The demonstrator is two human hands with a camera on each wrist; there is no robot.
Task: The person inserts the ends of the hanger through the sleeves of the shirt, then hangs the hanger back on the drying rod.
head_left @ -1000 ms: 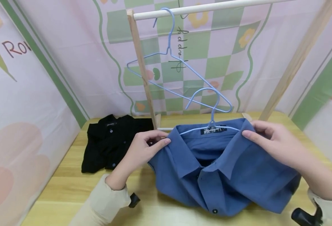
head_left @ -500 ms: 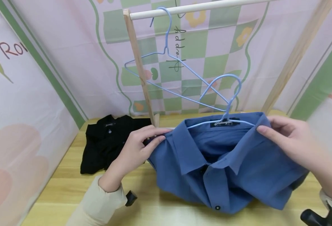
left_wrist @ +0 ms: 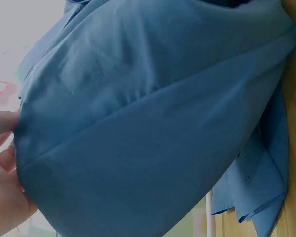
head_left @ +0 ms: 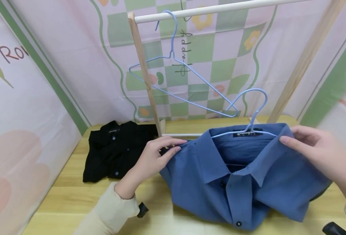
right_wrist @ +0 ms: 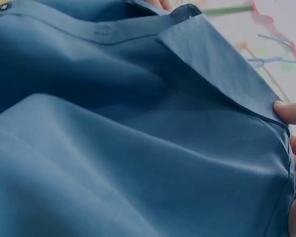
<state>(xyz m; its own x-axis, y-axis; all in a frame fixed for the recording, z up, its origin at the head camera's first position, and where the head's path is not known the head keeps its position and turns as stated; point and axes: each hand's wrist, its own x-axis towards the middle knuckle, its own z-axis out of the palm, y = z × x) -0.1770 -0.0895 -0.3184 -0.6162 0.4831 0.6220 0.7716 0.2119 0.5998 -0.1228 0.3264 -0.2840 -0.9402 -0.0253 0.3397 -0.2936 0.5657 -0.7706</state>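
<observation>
A blue collared shirt [head_left: 208, 182] with a dark button low on its front hangs on a light-blue wire hanger [head_left: 256, 107], whose hook rises out of the collar. My left hand [head_left: 150, 156] pinches the shirt's shoulder on the left between thumb and fingers. At the collar's right side, my right hand [head_left: 317, 147] grips the cloth, thumb on top. The left wrist view is mostly filled by the shirt's sleeve and side [left_wrist: 138, 123], fingers at the left edge. In the right wrist view the thumb presses the collar [right_wrist: 222, 64]. The hanger's arms are largely hidden inside the shirt.
A wooden rack with a white rail [head_left: 220, 10] stands behind, and a second blue hanger [head_left: 202, 80] hangs from it. A folded black shirt [head_left: 117, 151] lies on the wooden table [head_left: 58, 199] at the left. Patterned cloth walls [head_left: 64, 58] surround the table.
Both hands have carried the blue shirt and its hanger to the right. The hanger's hook rose, then lowered somewhat. My left hand has slid outward from the collar to the shoulder.
</observation>
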